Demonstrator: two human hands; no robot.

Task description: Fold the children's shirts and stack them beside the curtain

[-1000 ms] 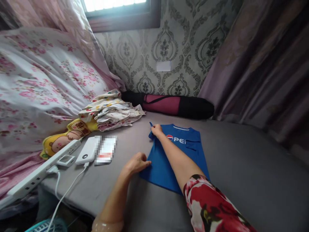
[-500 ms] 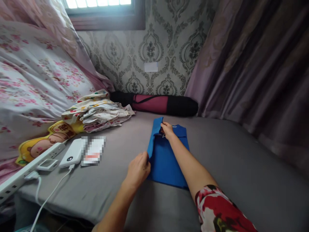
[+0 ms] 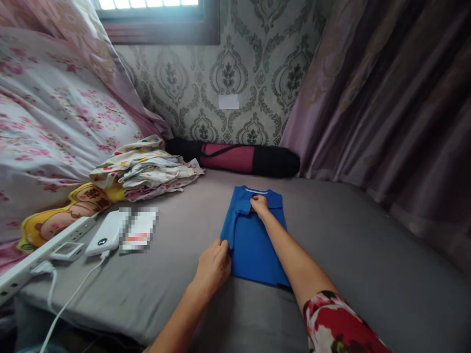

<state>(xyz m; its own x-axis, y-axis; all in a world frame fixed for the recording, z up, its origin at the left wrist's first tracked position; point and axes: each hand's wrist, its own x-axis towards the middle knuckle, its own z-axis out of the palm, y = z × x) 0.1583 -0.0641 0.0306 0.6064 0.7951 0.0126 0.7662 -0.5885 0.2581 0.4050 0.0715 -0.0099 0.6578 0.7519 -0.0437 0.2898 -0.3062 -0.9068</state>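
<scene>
A blue T-shirt (image 3: 257, 250) lies on the grey sheet with its neckline at the far end and both sides turned inward. My right hand (image 3: 259, 206) is closed, pinching the sleeve of the left flap near the collar. At the lower left edge of the shirt, my left hand (image 3: 214, 262) is closed on the folded side; its fingertips are partly hidden. The left flap lies over the shirt body, with the sleeve pointing right. On the right side another folded part shows near the shoulder.
Beyond the shirt, a maroon and black long bag (image 3: 228, 158) lies against the wall. Crumpled patterned cloth (image 3: 154, 169) is piled at left. Nearer stand a white power bank (image 3: 108, 233) with a cable, a power strip (image 3: 47, 252) and a yellow cushion (image 3: 69, 213). The bed's edge (image 3: 81, 318) runs below.
The shirt's left side, held up before, has come down onto the body. My right hand has moved slightly right and toward me with the sleeve; the collar now shows fully.
</scene>
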